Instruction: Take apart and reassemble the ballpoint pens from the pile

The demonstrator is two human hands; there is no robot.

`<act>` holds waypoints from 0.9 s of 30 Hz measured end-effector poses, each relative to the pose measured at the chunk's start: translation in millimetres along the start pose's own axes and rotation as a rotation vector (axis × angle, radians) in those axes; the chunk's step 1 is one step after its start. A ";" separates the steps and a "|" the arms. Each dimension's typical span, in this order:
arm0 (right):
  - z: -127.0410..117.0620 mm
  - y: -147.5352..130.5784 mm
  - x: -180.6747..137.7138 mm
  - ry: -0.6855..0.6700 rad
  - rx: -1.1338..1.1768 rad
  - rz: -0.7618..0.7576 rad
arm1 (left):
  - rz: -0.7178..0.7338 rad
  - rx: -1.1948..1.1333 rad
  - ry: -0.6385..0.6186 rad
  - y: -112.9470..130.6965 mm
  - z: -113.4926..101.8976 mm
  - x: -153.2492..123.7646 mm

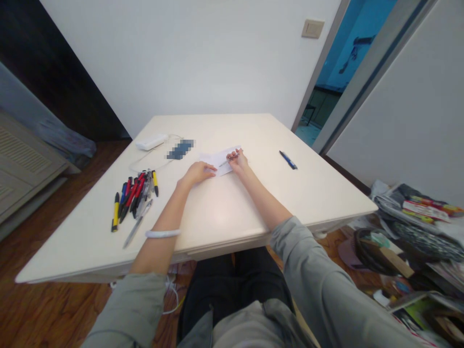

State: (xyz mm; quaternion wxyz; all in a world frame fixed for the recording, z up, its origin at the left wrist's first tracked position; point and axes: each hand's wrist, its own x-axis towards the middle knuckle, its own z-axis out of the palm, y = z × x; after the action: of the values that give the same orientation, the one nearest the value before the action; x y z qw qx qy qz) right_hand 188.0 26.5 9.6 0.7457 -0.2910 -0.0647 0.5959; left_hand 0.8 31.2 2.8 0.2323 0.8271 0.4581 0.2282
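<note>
right hand: fingers clamped on a slim silvery pen, tip at the white paper sheet mid-table. left hand: thumb and fingers apart at the sheet's near edge. right: blue-and-black pen. left: heap of multicoloured pens.

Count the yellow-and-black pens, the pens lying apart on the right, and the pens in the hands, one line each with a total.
Yellow-and-black pens: 2
Blue pen lying apart on the right: 1
Held pen, in the right hand: 1
Total: 4
</note>
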 end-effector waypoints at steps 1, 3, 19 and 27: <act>-1.3 -0.1 0.7 0.010 0.001 0.000 | 0.012 0.007 0.004 -1.0 1.3 0.8; -5.2 -1.1 1.4 0.009 -0.004 0.010 | 0.046 0.040 0.000 -2.3 3.8 2.2; -18.1 -13.1 0.8 -0.059 0.122 -0.029 | -0.049 0.395 -0.363 7.2 1.7 -1.9; -14.5 -13.7 -4.2 -0.062 0.105 -0.019 | -0.047 0.425 -0.390 10.6 -1.3 -4.5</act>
State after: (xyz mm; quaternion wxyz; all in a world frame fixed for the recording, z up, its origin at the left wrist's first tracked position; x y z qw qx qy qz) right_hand 204.9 15.7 5.7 0.7631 -0.2325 -0.0591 0.6002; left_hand 4.9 22.6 9.5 0.1427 0.8746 0.4614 -0.0418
